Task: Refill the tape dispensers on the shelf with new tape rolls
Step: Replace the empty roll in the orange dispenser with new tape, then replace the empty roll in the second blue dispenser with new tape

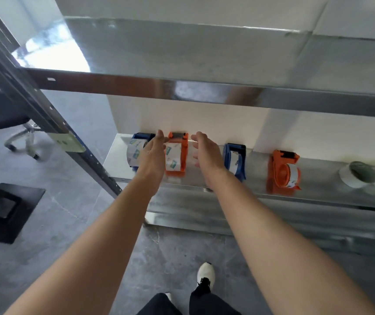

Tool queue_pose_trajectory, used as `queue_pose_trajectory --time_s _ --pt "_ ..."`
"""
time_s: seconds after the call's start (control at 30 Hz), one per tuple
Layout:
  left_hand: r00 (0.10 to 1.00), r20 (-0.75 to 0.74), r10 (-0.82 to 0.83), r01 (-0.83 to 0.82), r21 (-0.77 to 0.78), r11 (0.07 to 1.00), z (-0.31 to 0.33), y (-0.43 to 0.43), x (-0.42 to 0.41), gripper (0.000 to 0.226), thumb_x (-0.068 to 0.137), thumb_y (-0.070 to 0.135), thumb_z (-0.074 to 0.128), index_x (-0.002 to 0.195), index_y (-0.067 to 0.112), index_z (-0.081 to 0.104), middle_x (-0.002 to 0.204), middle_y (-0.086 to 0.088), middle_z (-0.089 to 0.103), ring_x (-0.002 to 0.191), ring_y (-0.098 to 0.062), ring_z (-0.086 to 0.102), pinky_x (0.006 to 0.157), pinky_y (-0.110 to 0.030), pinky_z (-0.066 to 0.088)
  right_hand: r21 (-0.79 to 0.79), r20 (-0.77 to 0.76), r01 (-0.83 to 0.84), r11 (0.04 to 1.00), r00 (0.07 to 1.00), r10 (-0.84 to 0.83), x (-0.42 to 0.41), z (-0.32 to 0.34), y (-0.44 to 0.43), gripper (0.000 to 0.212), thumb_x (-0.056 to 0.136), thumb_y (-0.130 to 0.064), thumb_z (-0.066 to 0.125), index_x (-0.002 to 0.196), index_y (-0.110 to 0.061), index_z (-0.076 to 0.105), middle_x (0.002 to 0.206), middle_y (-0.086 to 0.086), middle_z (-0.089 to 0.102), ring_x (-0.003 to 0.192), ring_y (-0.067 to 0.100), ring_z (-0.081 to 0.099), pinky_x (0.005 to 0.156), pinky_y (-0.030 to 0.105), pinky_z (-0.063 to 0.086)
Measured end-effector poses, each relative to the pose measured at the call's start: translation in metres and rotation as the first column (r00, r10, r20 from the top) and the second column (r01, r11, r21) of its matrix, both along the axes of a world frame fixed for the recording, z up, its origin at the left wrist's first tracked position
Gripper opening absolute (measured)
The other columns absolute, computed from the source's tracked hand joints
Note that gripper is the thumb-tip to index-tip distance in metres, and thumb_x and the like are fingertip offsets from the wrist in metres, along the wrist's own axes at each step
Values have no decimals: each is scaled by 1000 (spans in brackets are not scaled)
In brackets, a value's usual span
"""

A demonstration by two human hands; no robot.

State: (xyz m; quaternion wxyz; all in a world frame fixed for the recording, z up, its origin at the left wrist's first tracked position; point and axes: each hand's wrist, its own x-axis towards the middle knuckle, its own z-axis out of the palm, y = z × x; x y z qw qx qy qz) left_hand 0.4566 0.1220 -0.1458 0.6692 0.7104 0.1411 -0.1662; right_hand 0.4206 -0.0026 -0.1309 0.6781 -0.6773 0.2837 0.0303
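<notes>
On the lower metal shelf [318,178], against the white back wall, four tape dispensers are sitting in a row. Both hands are hanging over the second from the left – an orange dispenser [178,153] carrying a printed white roll.

The left hand [152,153] is lying in the gap between this orange dispenser and the blue dispenser [136,146] at the end of the row, partly covering the blue one's roll. Its fingers [162,140] are stretching forward, straight and close together, their tips just at the orange dispenser's left edge. Motion blur is hiding whether they are touching it.

The right hand [207,155] is hovering just beside the orange dispenser's right flank, palm turned inward toward it. Its fingers [196,142] are loosely spread and slightly bent, gripping nothing, with a narrow strip of bare shelf showing between them and the dispenser – so the dispenser is standing between the two hands, held by neither.

Farther right, a second blue dispenser [235,160] and a second orange dispenser [283,171] are lying well apart, each showing only a thin roll. Near the right edge, two spare rolls [359,175] of white tape are resting side by side.

An upper shelf [182,53] is running across the top, and below, a white shoe [206,273] is standing on the grey floor.
</notes>
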Motion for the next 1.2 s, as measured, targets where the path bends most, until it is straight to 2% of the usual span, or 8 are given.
queue_pose_trajectory --time_s 0.1,0.23,0.37,0.53,0.6,0.87,1.0,1.2 --pt "997 13 -81 81 -6 997 5 3 -13 28 111 47 46 105 30 68 91 6 73 83 -10 71 72 -30 55 -25 31 35 999 999 -34 -14 3 4 42 110 -38 34 118 -10 65 86 -12 58 82 7 58 73 29 54" --pt "986 6 -168 168 -20 986 14 8 -33 18 107 47 52 107 37 68 120 -1 69 115 -25 66 102 -47 56 -46 24 104 993 994 -103 -37 8 10 42 104 -41 42 116 -7 63 107 2 66 106 23 63 102 50 51" --pt "972 0 -236 236 -19 972 17 10 -50 14 108 42 52 107 37 66 111 3 68 118 -28 66 96 -43 56 -51 24 149 988 989 -148 -58 6 15 29 101 -45 44 99 -24 64 126 13 62 116 32 61 100 51 52" --pt "942 2 -335 335 0 942 18 -1 -67 17 104 42 55 113 35 68 128 -8 69 120 -34 66 98 -44 54 -52 48 244 968 969 -242 -81 7 6 57 100 -44 45 131 3 53 136 26 54 110 45 62 86 50 54" --pt "942 -5 -336 336 4 942 19 -8 -71 15 102 44 58 111 37 68 131 -9 67 120 -32 65 106 -52 54 -46 51 272 961 962 -270 -89 8 -2 58 100 -44 46 132 4 52 134 26 55 118 47 59 99 62 53" --pt "924 -44 -381 382 23 924 2 -54 -73 35 106 45 54 135 29 65 127 3 66 121 -25 61 110 -50 51 -5 33 266 964 963 -266 -100 -7 -56 46 107 -36 41 133 -1 56 120 8 63 102 17 65 102 53 48" --pt "931 -49 -362 364 42 930 -8 -81 -68 35 106 45 53 134 29 65 128 3 66 121 -25 61 110 -50 52 -32 1 246 969 969 -247 -90 -20 -86 45 105 -42 42 128 -7 60 129 20 61 120 33 60 104 54 51" --pt "949 -72 -306 311 69 948 -24 -118 -60 36 107 45 52 137 29 63 127 3 65 120 -24 61 107 -48 53 15 -48 169 985 985 -168 -74 -44 -131 25 107 -42 43 100 -28 63 114 6 66 115 31 61 104 52 51"
